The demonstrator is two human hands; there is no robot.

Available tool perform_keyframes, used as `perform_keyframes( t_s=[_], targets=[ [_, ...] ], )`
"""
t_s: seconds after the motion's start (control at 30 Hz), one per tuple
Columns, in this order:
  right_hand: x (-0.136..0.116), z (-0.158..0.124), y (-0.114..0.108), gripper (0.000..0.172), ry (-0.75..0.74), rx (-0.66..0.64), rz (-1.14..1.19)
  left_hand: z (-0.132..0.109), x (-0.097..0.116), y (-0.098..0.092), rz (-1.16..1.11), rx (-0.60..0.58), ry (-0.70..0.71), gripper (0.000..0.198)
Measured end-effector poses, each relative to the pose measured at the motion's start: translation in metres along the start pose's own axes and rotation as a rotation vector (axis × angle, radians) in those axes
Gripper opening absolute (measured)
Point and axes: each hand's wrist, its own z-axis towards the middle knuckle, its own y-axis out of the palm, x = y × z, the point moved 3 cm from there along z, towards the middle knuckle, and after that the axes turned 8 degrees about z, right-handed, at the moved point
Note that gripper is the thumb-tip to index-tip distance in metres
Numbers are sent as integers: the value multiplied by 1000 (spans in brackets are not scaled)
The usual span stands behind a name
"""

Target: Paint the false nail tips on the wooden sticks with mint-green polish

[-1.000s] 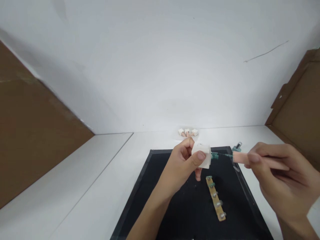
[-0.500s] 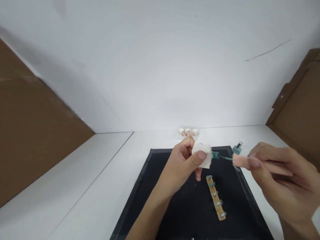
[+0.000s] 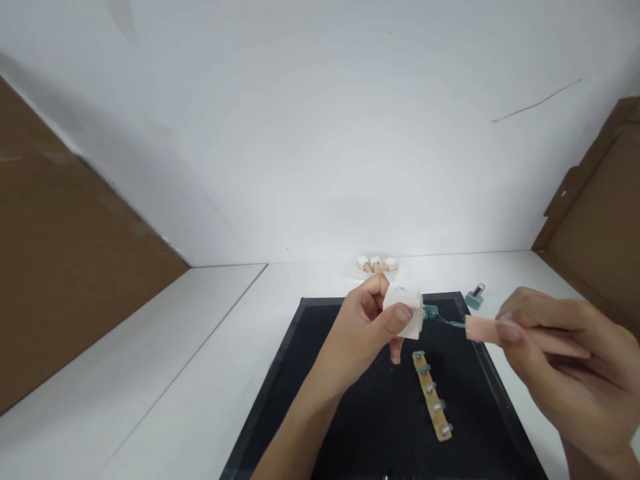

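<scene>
My left hand (image 3: 373, 317) grips a white square nail polish bottle (image 3: 404, 312) tipped on its side, its teal-smeared neck (image 3: 430, 313) facing right. Between my right hand's (image 3: 565, 360) thumb and fingers is a long pink nail polish cap (image 3: 484, 329). A thin teal-coated brush (image 3: 454, 323) runs from the cap's end toward the bottle's mouth; whether its tip is inside I cannot tell. Below both hands lies a wooden strip (image 3: 434, 407) bearing several nail tips. Those at its far end look teal, the nearer ones clear or pale.
A black mat (image 3: 350, 433) with a taped border covers part of the white table. Beyond its far right corner lies a small teal bottle (image 3: 474, 300). Small white-and-pink pieces (image 3: 375, 262) sit in a clear dish at the back. Brown cardboard panels (image 3: 65, 247) flank both sides.
The right hand, with the cap and brush, has dropped very slightly. The bottle and left hand are nearly still.
</scene>
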Motion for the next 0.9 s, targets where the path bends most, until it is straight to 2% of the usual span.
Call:
perform_keyframes(
  t_s=[0.53, 0.9],
  targets=[
    [-3, 4, 0, 15, -6, -44, -33, 0, 0, 0, -11, -10, -19, 50],
    [-5, 5, 0, 14, -27, -58, -86, 0, 0, 3, -106, -38, -62, 50]
  ],
)
